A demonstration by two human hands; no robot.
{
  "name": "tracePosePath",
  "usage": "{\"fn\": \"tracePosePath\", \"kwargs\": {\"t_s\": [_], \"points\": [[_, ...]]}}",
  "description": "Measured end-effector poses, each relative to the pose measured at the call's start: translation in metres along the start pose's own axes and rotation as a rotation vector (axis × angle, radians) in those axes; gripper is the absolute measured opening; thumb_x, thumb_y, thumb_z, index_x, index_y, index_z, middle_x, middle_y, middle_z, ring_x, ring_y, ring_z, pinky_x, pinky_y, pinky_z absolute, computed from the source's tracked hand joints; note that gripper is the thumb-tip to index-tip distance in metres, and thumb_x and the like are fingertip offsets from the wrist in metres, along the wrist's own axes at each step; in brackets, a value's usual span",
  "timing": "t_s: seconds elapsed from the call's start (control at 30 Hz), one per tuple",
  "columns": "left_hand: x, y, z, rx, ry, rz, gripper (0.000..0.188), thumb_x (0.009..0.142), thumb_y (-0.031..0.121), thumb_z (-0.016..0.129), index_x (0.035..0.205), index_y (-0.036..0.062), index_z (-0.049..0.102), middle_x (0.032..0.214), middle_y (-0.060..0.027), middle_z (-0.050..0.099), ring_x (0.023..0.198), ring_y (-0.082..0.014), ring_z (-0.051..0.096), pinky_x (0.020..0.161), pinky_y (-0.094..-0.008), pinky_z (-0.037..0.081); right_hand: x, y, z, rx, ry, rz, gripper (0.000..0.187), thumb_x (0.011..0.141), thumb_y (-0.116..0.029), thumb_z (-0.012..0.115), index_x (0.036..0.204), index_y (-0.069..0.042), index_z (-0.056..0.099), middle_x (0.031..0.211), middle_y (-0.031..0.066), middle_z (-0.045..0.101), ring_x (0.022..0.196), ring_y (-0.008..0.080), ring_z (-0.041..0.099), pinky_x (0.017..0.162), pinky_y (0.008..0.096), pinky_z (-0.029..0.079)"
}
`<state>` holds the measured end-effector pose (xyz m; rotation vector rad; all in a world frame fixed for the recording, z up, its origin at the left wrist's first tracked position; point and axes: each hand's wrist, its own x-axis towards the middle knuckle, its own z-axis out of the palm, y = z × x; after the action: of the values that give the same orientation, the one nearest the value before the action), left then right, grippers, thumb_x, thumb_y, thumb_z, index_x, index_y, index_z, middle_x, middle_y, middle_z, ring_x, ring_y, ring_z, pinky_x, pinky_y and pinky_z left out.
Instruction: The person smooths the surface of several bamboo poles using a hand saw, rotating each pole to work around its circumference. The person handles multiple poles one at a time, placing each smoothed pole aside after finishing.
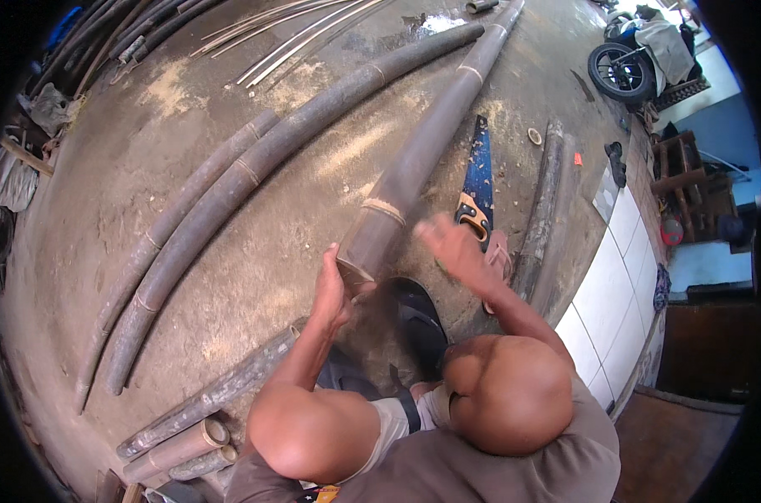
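A long brown bamboo pole (427, 142) stretches away from me across the floor. My left hand (332, 295) is closed around its near cut end, thumb along the side and fingers under the rim. To the right of that end, my right hand (454, 250) hangs in the air, somewhat blurred, its fingers stretched out and nothing seen in them. Just beyond it lies a handsaw (478, 172) with a blue blade and a tan and black handle, sawdust flecks on the blade. The right hand looks apart from both pole and saw.
Two long bamboo poles (255, 163) curve along the left floor. Short bamboo pieces (179, 448) lie at the lower left, others (541, 201) beside the white tiles (603, 306). Split strips (288, 42) lie at the back; a motorcycle wheel (621, 72) stands far right.
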<state>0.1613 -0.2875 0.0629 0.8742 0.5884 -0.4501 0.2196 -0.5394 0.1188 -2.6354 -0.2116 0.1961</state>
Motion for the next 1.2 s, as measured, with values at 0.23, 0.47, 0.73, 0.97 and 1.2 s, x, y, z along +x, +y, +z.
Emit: {"fn": "tracePosePath", "kwargs": {"t_s": [0.23, 0.47, 0.73, 0.97, 1.2], "points": [[-0.009, 0.003, -0.005, 0.076, -0.023, 0.036, 0.082, 0.104, 0.065, 0.041, 0.145, -0.005, 0.049, 0.122, -0.0218, 0.065, 0.102, -0.0293, 0.067, 0.085, -0.0444, 0.06, -0.011, -0.014, 0.011, -0.124, -0.074, -0.19, 0.05, 0.102, -0.054, 0.062, 0.096, -0.005, 0.06, 0.077, 0.0251, 0.068, 0.076, 0.0465, 0.071, 0.063, 0.0578, 0.053], [0.0, 0.0, -0.012, -0.012, -0.04, 0.024, 0.086, 0.102, 0.065, 0.05, 0.147, -0.0077, 0.042, 0.121, -0.029, 0.063, 0.094, -0.0355, 0.072, 0.08, -0.0452, 0.064, -0.009, -0.011, 0.019, -0.026, -0.064, -0.126, 0.05, 0.104, -0.053, 0.059, 0.101, -0.003, 0.061, 0.075, 0.0281, 0.067, 0.077, 0.0501, 0.07, 0.065, 0.0578, 0.054], [-0.007, 0.005, -0.005, 0.011, -0.033, 0.012, 0.088, 0.102, 0.073, 0.042, 0.142, -0.0054, 0.047, 0.11, -0.0259, 0.066, 0.085, -0.0326, 0.072, 0.078, -0.0441, 0.063, -0.004, -0.009, 0.015, 0.016, -0.024, -0.046, 0.051, 0.103, -0.053, 0.061, 0.095, -0.003, 0.059, 0.074, 0.0262, 0.066, 0.075, 0.0514, 0.069, 0.066, 0.0587, 0.053], [-0.008, 0.011, -0.002, -0.014, -0.003, -0.034, 0.091, 0.101, 0.079, 0.034, 0.135, -0.0027, 0.052, 0.097, -0.0211, 0.067, 0.074, -0.0266, 0.071, 0.067, -0.0389, 0.064, -0.017, -0.017, 0.015, -0.119, -0.083, -0.228, 0.056, 0.103, -0.056, 0.06, 0.093, -0.001, 0.059, 0.072, 0.0299, 0.066, 0.072, 0.0496, 0.07, 0.063, 0.0589, 0.053], [-0.006, 0.011, -0.009, -0.053, -0.081, -0.048, 0.097, 0.099, 0.082, 0.034, 0.141, -0.0051, 0.048, 0.098, -0.0221, 0.066, 0.07, -0.0257, 0.072, 0.065, -0.0368, 0.065, -0.02, -0.031, 0.021, -0.14, -0.098, -0.338, 0.053, 0.102, -0.055, 0.062, 0.1, -0.003, 0.059, 0.08, 0.0275, 0.067, 0.076, 0.0505, 0.07, 0.066, 0.0583, 0.053]]}}
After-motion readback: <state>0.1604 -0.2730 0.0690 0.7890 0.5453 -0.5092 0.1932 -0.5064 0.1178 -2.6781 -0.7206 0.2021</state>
